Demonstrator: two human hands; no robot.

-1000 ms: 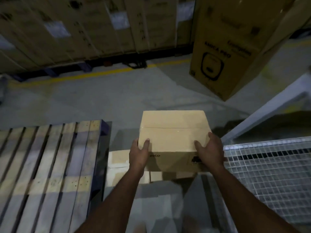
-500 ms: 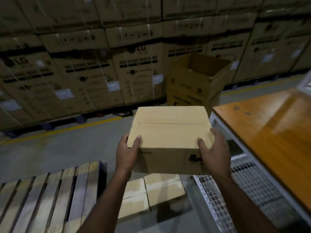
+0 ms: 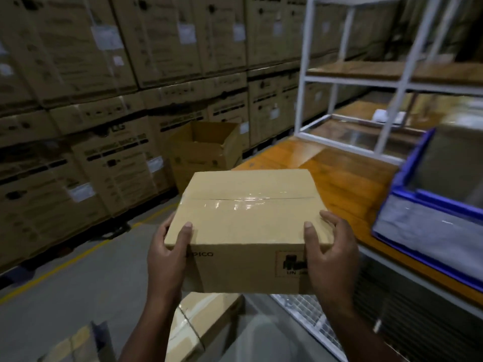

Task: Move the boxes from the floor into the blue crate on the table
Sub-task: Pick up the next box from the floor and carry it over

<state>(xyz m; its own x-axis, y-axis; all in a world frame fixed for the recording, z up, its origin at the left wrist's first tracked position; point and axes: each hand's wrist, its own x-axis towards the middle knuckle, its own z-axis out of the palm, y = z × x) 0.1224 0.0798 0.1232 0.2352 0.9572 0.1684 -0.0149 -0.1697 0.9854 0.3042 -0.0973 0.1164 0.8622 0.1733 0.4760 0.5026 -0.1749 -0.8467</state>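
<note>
I hold a taped brown cardboard box (image 3: 248,218) in the air at chest height. My left hand (image 3: 167,254) grips its near left corner, thumb on the lid. My right hand (image 3: 328,253) grips the near right corner the same way. The blue crate (image 3: 407,176) stands on the orange wooden table (image 3: 339,173) to the right of the box, partly cut off by the frame edge. More brown boxes (image 3: 206,317) lie on the floor below the held one.
A white metal shelf frame (image 3: 392,82) stands on the table behind the crate. A wire mesh shelf (image 3: 305,307) sits under the table. An open carton (image 3: 206,150) stands on the floor ahead, before a wall of stacked large cartons (image 3: 78,126). A pallet corner (image 3: 75,343) shows at bottom left.
The box has risen from just above the floor boxes to table height in both hands. My view has lifted and turned right, bringing the table, shelf frame and blue crate into sight.
</note>
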